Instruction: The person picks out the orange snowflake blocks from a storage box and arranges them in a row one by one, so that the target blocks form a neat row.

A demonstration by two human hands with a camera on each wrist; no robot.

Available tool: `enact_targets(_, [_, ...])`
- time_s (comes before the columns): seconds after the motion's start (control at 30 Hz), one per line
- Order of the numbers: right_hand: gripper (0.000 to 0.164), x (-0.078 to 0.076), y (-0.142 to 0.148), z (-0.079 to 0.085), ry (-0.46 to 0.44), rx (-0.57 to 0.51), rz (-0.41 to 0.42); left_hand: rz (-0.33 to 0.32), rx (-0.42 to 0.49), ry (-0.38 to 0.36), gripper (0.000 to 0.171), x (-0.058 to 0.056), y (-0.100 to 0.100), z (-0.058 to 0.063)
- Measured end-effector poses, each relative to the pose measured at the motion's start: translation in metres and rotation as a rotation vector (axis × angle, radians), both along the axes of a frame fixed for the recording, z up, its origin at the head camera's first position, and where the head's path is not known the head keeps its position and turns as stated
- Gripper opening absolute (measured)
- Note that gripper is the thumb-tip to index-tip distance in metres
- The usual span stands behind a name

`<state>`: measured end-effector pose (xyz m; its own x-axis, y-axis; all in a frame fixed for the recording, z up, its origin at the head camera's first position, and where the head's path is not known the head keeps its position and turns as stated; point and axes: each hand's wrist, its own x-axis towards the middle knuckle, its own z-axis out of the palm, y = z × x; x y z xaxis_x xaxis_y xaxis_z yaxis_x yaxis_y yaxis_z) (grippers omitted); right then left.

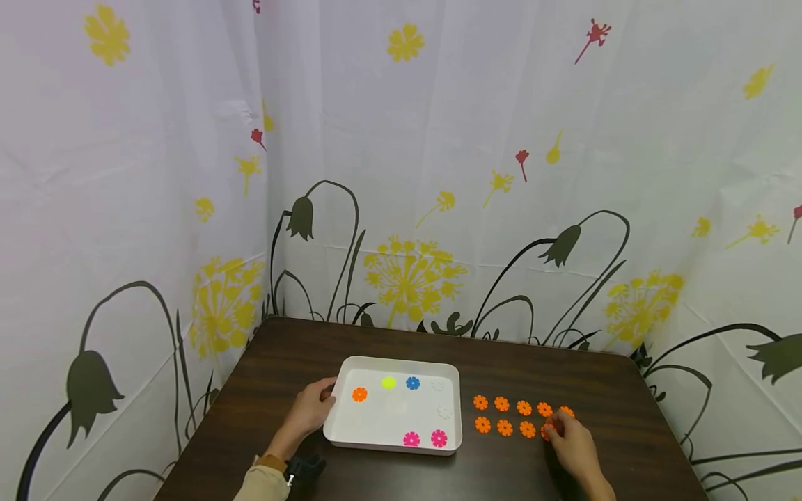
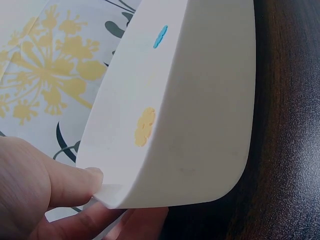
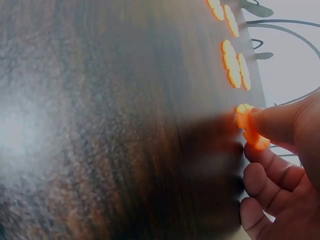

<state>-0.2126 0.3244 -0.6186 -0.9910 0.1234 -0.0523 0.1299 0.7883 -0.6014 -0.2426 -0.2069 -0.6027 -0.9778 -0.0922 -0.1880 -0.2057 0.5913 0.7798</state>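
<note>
My left hand [image 1: 311, 409] grips the left rim of a shallow white tray [image 1: 392, 447], thumb over the edge and fingers beneath in the left wrist view. Inside the tray lie an orange disc [image 1: 359, 394], a yellow disc [image 1: 388, 383], a blue disc [image 1: 413, 383], a pink disc [image 1: 438, 438] with another beside it, and two clear ones. To the right of the tray, my right hand [image 1: 576, 449] pinches an orange flower-shaped disc [image 3: 242, 119] at the right end of the near row. A further orange disc [image 1: 567, 412] sits just beyond its fingertips, partly hidden.
Two rows of notched orange discs [image 1: 504, 428] lie on the dark wooden table [image 1: 388, 476], right of the tray. Behind the table hangs a white curtain [image 1: 438, 139] with printed flowers. A dark band [image 1: 305, 467] is on the left wrist.
</note>
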Motion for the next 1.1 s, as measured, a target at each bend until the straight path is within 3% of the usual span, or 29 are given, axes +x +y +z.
enact_targets(0.3, [0.004,-0.001,0.002,0.0,0.04,0.054,0.004,-0.012,0.01,0.006,0.046,-0.001,0.0,0.001])
enact_targets(0.63, [0.009,-0.003,-0.002,0.001,-0.004,0.122,0.007,-0.007,0.009,0.013,0.046,0.0,0.0,-0.002])
enact_targets(0.83, [0.019,0.001,-0.016,0.008,0.121,0.193,-0.033,-0.004,0.015,0.022,0.046,0.001,0.0,-0.003])
enact_targets(1.1, [0.015,-0.005,-0.063,0.021,0.249,0.128,-0.024,-0.003,0.026,0.017,0.046,0.0,0.0,-0.003])
